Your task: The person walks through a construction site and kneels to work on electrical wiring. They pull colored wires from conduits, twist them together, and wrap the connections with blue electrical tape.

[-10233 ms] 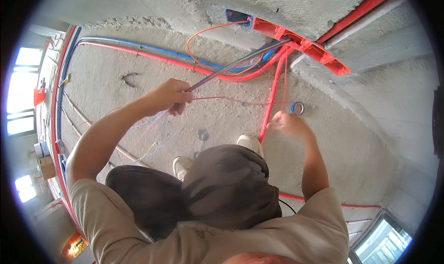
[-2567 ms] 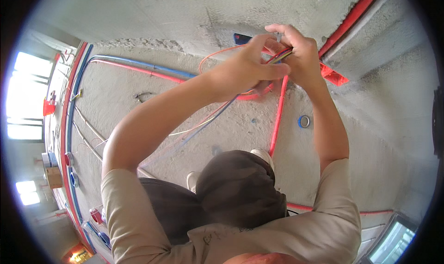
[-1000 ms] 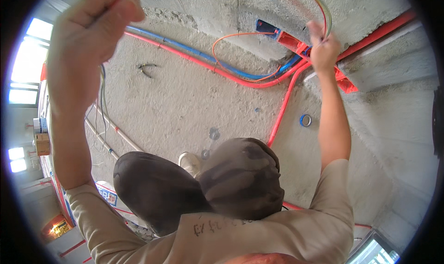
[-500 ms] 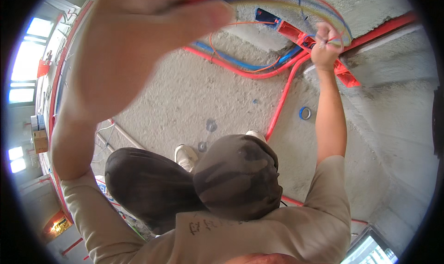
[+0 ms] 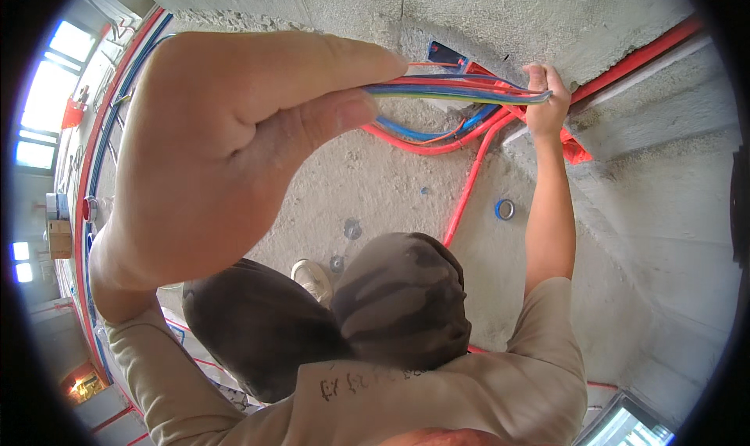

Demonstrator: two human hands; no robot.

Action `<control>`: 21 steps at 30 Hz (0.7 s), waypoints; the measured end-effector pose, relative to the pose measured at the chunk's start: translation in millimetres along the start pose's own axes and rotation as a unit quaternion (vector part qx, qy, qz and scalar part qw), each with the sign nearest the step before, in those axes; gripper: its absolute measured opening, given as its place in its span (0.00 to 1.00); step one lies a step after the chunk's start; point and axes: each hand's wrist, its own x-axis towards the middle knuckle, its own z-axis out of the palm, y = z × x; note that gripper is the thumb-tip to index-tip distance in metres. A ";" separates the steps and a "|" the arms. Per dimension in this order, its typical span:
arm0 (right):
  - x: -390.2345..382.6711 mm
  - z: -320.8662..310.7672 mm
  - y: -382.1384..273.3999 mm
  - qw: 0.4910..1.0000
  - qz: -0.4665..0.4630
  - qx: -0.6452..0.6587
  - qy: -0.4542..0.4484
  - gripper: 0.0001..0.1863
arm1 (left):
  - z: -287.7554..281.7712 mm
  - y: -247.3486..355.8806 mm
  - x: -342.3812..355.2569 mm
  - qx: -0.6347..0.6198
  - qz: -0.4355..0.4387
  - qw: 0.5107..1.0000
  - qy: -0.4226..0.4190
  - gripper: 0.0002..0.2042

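Note:
A bundle of electrical wires (image 5: 461, 90), red, blue and yellow-green, stretches nearly straight between my two hands. Close to the camera, my left hand (image 5: 211, 149) pinches one end between thumb and fingers. At the other end, my right hand (image 5: 549, 106) has its fingers closed around the wires. Just behind the right hand lies a row of red wall boxes (image 5: 576, 151), partly covered by that hand and the wires. A dark blue box (image 5: 445, 53) sits at the row's far left end, with a thin orange wire beside it.
Red conduits (image 5: 469, 192) and a blue conduit (image 5: 406, 131) curve toward the boxes. A blue-edged roll of tape (image 5: 505, 208) rests on the rough concrete floor (image 5: 375, 188). Another red conduit (image 5: 641, 59) runs along the wall at right. My bent knees (image 5: 402, 297) are below.
The wires, which bowed in a blurred arc above the boxes, are now drawn nearly straight between my hands. My left hand has come down slightly; the right stays by the boxes.

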 end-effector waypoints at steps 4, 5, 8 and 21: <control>-18.3 4.8 33.0 0.999 0.025 0.046 -0.009 0.14 | 1.4 -18.5 -11.0 -0.005 -0.026 0.999 0.042 0.13; -22.9 7.2 39.2 0.998 0.012 0.068 -0.012 0.13 | 0.6 -17.7 -10.3 -0.004 -0.041 0.998 0.039 0.13; -37.2 12.5 54.9 0.992 0.002 0.110 -0.061 0.11 | -11.4 2.2 5.7 0.022 -0.095 0.995 0.006 0.13; -38.6 6.5 48.5 0.995 -0.086 0.025 0.047 0.07 | -12.9 -13.5 -20.7 0.056 -0.125 0.988 0.072 0.11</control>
